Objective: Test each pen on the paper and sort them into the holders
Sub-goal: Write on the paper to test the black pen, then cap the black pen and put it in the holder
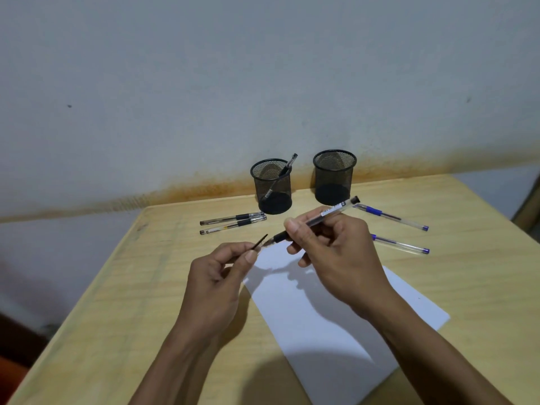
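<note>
Head view:
Right hand (336, 247): closed around a black pen (314, 222), held above the paper's far corner, tip pointing left.
Left hand (216, 276): pinching the pen's cap (261, 241) between thumb and forefinger, just off the pen tip, over the paper's left edge.
Paper (336, 323): white sheet lying diagonally on the table (117, 302), near corner close to the front edge.
Left holder (271, 187): one pen leaning inside, near the wall.
Right holder (334, 176): beside it, apart, close to the far table edge.
Black pens (233, 222): two, parallel, left of the holders.
Blue pens (394, 229): two, right of the hands.
Open room: bare tabletop left of the paper and along the right edge.
</note>
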